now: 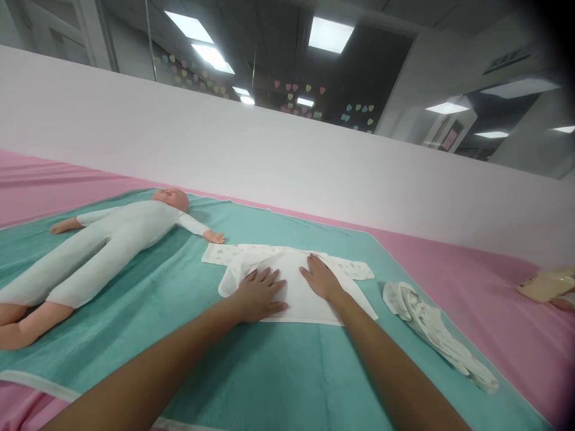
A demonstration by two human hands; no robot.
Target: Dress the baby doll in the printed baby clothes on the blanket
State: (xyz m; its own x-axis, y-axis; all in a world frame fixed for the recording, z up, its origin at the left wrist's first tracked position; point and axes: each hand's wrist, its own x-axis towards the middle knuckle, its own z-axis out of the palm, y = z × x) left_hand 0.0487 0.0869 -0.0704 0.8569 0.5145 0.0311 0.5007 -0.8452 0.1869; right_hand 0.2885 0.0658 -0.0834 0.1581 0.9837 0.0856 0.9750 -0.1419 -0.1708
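Observation:
A small white baby shirt [296, 299] lies spread flat on a teal towel [251, 365]. My left hand [259, 293] rests palm down on the shirt's left part, fingers stretched out and apart. My right hand [320, 277] lies flat on the shirt's upper right part, fingers extended toward the far sleeve. Neither hand holds anything. A baby doll [105, 236] in a white bodysuit lies on its back at the left of the towel, its arm reaching close to the shirt's left sleeve.
A crumpled white patterned garment [431, 326] lies at the towel's right edge. The towel sits on a pink sheet [471, 281]. A beige object [545, 284] shows at the far right. A white wall panel [269, 155] runs behind the bed.

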